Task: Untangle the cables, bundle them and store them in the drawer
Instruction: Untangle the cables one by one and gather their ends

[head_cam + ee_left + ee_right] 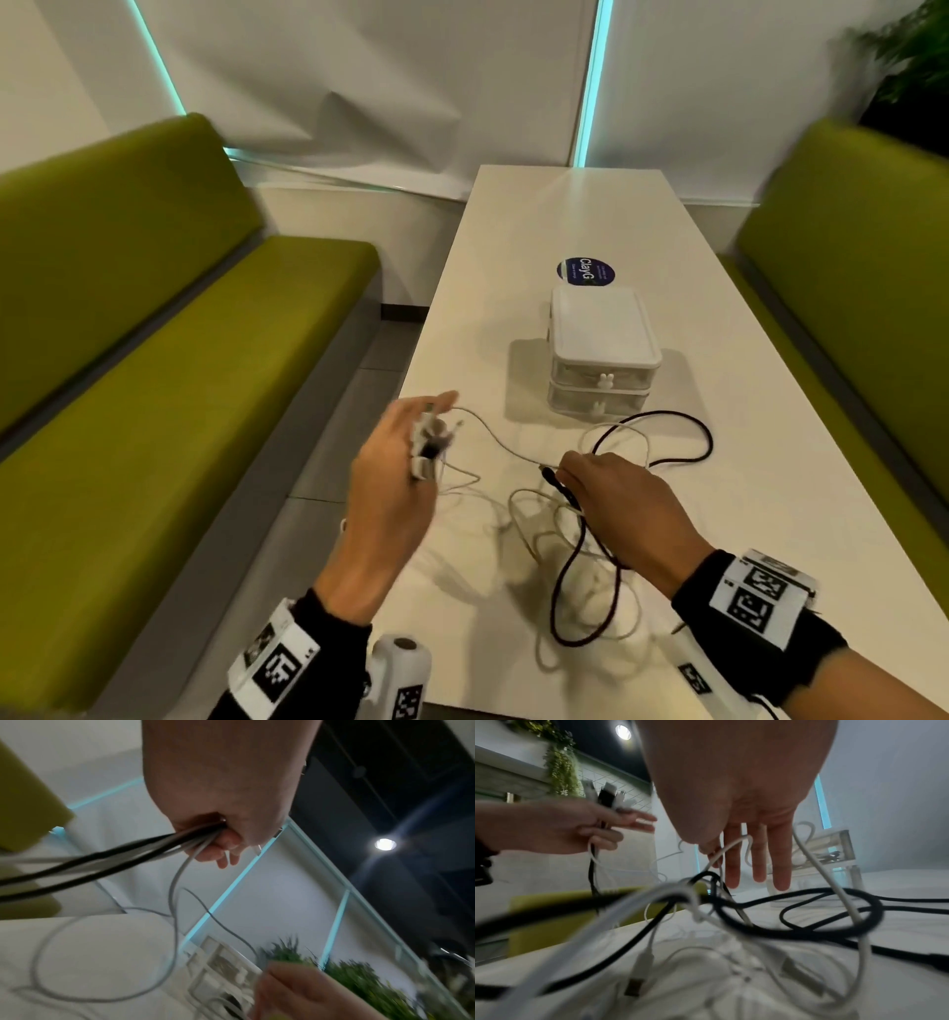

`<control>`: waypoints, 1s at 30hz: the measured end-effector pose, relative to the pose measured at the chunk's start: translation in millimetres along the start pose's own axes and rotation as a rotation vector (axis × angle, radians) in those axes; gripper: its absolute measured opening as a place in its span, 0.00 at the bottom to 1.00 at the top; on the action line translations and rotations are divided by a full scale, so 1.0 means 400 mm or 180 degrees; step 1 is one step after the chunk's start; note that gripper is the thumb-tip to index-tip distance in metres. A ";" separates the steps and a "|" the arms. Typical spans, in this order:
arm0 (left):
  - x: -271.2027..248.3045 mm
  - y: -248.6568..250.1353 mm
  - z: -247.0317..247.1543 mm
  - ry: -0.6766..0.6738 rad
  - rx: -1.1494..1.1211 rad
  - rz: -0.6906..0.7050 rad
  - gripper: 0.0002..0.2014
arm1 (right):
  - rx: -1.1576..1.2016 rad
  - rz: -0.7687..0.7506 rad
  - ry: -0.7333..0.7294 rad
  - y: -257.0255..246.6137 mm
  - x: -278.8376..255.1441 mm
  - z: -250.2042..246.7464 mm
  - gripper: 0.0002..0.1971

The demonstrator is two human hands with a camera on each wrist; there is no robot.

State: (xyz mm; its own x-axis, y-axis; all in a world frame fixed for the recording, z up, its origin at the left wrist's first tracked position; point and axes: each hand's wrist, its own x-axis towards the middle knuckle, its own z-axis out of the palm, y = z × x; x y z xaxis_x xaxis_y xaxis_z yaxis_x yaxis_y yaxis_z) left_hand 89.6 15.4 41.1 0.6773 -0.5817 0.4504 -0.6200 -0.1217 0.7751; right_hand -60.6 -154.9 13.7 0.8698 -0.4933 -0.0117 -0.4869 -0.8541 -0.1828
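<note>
A tangle of white cables (534, 519) and a black cable (703, 442) lies on the white table (565, 216). My left hand (426, 452) is raised over the table's left edge and grips a bunch of cable ends (430, 441), black and white; the strands (144, 850) hang from its fist (223, 841). My right hand (575, 478) is low over the tangle. Its thumb and forefinger pinch a white cable (734, 843), and the other fingers (759, 862) point straight down. A black plug (550, 474) pokes out beside the thumb. The two-drawer box (601, 354) stands behind, both drawers closed.
A round blue sticker (585, 271) is on the table beyond the drawer box. Green benches (169, 360) flank the table on both sides. A white device (400, 668) sits at the table's near edge by my left wrist. A plant (914, 61) stands at the far right.
</note>
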 end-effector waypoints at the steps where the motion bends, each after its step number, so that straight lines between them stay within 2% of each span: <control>1: -0.009 0.017 0.021 -0.0298 0.0017 0.0207 0.26 | 0.0012 -0.0055 -0.0025 -0.010 0.002 -0.004 0.13; 3: -0.024 0.027 0.070 -0.0991 0.0443 0.0393 0.36 | 0.0107 -0.0235 -0.0008 -0.027 0.004 -0.007 0.10; 4: -0.031 0.023 0.092 -0.1273 0.0823 0.0410 0.38 | 0.0131 -0.0326 0.0036 -0.032 0.003 -0.007 0.09; 5: -0.038 0.015 0.110 -0.1465 0.1172 0.0372 0.36 | 0.0142 -0.0381 0.0063 -0.033 0.002 -0.005 0.09; 7: -0.042 0.008 0.126 -0.1542 0.1458 0.0219 0.26 | 0.0126 -0.0426 0.0063 -0.030 -0.003 -0.004 0.13; 9: -0.043 0.003 0.125 -0.1390 0.1426 0.0146 0.16 | 0.0017 -0.0487 -0.0023 -0.029 -0.008 -0.001 0.16; 11: -0.041 0.004 0.115 -0.1294 0.1363 0.0156 0.15 | -0.0059 -0.0540 -0.0113 -0.031 -0.014 0.003 0.15; 13: -0.037 0.002 0.099 -0.1049 0.1182 0.0141 0.16 | -0.0088 -0.0510 -0.0082 -0.037 -0.013 0.015 0.10; 18: -0.013 0.012 0.062 -0.0140 -0.0039 -0.0548 0.22 | -0.0344 -0.0313 0.0009 -0.040 -0.005 0.044 0.08; 22: 0.031 -0.009 0.009 0.0518 -0.0873 -0.1004 0.12 | -0.0321 -0.0309 -0.0071 -0.028 -0.014 0.058 0.07; 24: 0.047 -0.037 -0.012 0.0590 -0.0833 -0.1147 0.12 | -0.0194 -0.0248 0.0043 -0.017 -0.011 0.061 0.08; 27: 0.049 -0.052 -0.030 0.0551 -0.0437 -0.1237 0.12 | 0.0073 -0.0322 0.0486 -0.012 0.003 0.055 0.07; 30: 0.039 -0.060 -0.041 0.0535 0.0140 -0.1115 0.08 | 0.0138 -0.0377 0.0798 -0.014 0.012 0.047 0.07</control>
State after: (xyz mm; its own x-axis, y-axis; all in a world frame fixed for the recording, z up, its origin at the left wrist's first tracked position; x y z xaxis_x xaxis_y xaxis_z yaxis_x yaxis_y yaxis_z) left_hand 121.5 22.3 37.0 0.9041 -0.3594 0.2310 -0.3536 -0.3260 0.8767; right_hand -52.2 -149.3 -4.0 0.8709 -0.4203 0.2547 -0.3744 -0.9031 -0.2104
